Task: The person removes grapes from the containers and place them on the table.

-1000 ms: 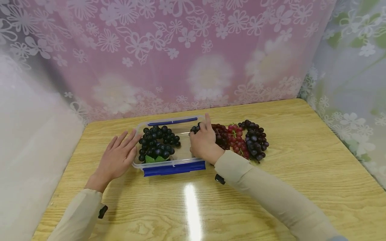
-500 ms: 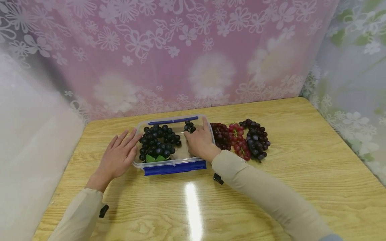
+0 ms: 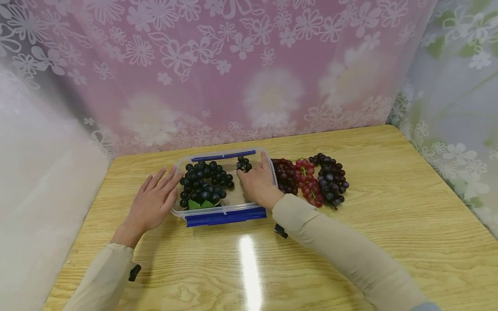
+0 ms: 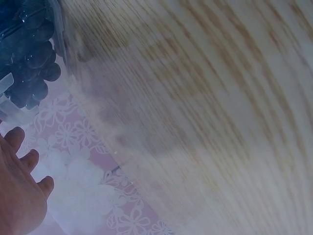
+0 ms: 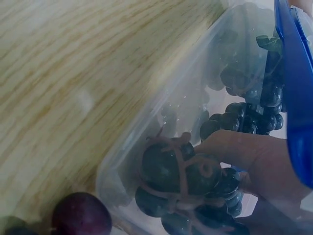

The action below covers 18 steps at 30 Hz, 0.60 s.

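Observation:
A clear plastic box (image 3: 225,209) with blue clips stands on the wooden table (image 3: 350,242). One bunch of dark grapes (image 3: 204,183) with green leaves lies in its left half. My right hand (image 3: 254,183) is inside the right half and grips a second dark bunch (image 3: 244,164), seen close through the box wall (image 5: 190,181) in the right wrist view. My left hand (image 3: 153,203) rests flat against the box's left wall with straight fingers (image 4: 19,161). Three more bunches lie right of the box: dark red (image 3: 285,175), bright red (image 3: 309,181) and dark purple (image 3: 330,177).
Flowered curtains (image 3: 233,73) close off the table at the back and on both sides. The table's near half shows bare wood with a light glare (image 3: 249,268).
My right hand has carried the dark bunch leftward over the box rim and lowered it into the box's right half. The left hand has stayed put.

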Each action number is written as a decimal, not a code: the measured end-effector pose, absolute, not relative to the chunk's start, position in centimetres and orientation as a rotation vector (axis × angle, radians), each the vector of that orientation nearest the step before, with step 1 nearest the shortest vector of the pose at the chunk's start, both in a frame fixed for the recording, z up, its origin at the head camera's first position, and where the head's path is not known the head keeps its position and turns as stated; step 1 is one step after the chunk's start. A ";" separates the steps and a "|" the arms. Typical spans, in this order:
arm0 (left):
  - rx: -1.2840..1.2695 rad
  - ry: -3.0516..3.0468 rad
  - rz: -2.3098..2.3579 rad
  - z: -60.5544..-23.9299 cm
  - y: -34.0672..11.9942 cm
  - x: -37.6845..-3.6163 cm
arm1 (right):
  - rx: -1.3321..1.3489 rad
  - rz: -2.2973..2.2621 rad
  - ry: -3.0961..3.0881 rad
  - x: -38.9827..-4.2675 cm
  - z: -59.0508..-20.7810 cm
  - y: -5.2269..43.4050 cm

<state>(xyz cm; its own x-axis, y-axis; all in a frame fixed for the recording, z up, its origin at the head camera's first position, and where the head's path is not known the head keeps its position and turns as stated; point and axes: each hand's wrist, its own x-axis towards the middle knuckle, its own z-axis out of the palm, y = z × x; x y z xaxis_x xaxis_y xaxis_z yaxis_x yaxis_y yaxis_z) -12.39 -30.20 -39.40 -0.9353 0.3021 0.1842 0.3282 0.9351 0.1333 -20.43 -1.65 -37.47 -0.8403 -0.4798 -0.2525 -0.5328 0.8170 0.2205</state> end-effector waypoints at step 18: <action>-0.474 -2.924 -0.250 -39.5 -30.2 -12.4 | -0.818 0.388 2.927 -20.2 -37.1 -1.3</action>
